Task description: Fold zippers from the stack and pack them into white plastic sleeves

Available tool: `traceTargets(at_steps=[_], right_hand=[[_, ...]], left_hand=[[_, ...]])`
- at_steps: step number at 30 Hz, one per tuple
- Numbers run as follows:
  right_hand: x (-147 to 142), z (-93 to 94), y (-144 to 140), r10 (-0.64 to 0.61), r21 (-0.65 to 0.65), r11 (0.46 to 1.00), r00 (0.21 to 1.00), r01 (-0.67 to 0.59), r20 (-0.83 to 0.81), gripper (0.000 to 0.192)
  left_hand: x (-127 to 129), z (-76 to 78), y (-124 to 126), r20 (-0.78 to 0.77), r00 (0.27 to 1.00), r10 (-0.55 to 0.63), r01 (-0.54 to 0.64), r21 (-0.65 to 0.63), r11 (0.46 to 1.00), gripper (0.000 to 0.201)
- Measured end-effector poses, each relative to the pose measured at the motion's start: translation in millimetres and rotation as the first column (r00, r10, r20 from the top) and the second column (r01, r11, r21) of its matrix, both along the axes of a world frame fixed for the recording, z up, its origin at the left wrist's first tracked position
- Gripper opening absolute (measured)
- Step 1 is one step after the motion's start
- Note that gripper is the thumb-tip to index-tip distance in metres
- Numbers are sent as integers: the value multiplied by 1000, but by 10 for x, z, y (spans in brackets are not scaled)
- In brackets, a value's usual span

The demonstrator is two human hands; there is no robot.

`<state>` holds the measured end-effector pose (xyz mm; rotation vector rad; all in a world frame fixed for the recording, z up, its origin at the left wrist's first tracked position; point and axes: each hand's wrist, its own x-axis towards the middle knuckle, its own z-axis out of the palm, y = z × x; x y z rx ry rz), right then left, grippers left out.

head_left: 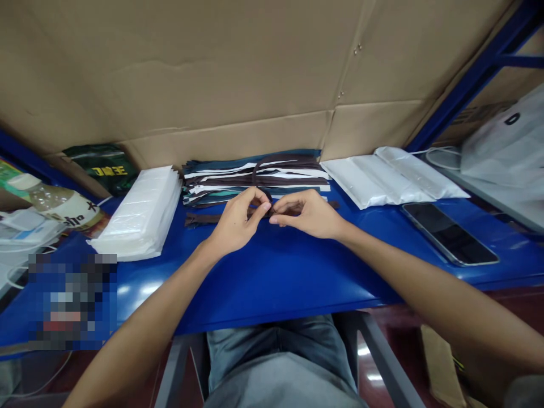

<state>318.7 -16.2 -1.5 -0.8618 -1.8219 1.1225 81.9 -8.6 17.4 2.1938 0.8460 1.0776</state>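
Blue table (276,283), cardboard wall (212,68) behind. Stack of white plastic bags (142,212) at left. Pile of dark and white strips (255,175) at centre rear, touching the cardboard. Flat white bags (382,178) at right. Phone (448,233) face up, screen dark, just beside them. Bottle (55,204) lying on its side, far left. Dark green packet (104,165) behind it.
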Motion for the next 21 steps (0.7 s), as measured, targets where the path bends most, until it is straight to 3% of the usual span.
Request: traceTargets(at_steps=[5, 9, 17, 21], right_hand=[[-8, -2, -12, -15, -2, 1000, 999, 15, 32, 21], [-3, 36, -43, -82, 151, 987, 985, 58, 153, 15], [-29, 29, -25, -204, 482, 874, 947, 62, 247, 17], [-3, 46, 25, -283, 604, 795, 913, 53, 292, 18]], left_hand=[[-11, -13, -2, 2, 1000, -29, 29, -24, 999, 22], [14, -7, -39, 11, 999, -41, 41, -28, 999, 23], [6, -7, -54, -1, 997, 74, -73, 94, 993, 18], [14, 35, -56, 41, 995, 90, -92, 40, 995, 19]])
